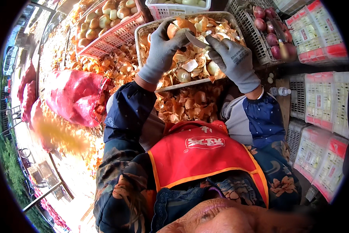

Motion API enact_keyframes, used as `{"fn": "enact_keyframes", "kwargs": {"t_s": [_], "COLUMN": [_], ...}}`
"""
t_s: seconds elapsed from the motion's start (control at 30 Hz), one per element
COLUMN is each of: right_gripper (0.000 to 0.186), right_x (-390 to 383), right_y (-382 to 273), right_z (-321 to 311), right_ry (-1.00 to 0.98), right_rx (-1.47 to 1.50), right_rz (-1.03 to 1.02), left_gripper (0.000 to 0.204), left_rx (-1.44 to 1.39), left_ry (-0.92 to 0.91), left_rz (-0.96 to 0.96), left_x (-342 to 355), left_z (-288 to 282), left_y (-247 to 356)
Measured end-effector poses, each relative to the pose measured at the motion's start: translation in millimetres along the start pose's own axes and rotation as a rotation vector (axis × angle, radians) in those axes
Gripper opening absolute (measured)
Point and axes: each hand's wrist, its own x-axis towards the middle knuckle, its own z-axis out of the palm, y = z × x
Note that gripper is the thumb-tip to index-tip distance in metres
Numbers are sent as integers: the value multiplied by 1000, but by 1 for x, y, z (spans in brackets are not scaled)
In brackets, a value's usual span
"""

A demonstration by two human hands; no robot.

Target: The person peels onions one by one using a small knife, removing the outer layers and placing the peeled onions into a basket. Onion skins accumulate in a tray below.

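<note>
I see the left hand [163, 46] wrapped round an onion [185, 25], held up near the far edge of the tray [184, 85], left of centre. The right hand [236, 61] grips a knife [196, 41], blade towards the onion; whether they touch, I can't tell. Peels [179, 58] heap the tray, a red crate [111, 40] stands off its far left corner

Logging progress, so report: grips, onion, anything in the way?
Left grip holding onion; right grip holding knife. Onion brownish, knife close by. Nothing visibly blocking; loose skins in tray below.
</note>
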Motion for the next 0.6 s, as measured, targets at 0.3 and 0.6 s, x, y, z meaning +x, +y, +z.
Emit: {"fn": "enact_keyframes", "kwargs": {"t_s": [0.3,0.6], "right_gripper": [37,50], "right_x": [1,0], "right_y": [5,-5], "right_z": [5,10], "right_ry": [-30,-280], "right_rx": [-51,1419], "right_rz": [56,692], "left_gripper": [35,45], "left_rx": [-17,23], "left_ry": [-42,-23], "left_rz": [-9,95], "left_x": [4,4], "left_z": [-1,-5], "left_y": [-24,-24]}}
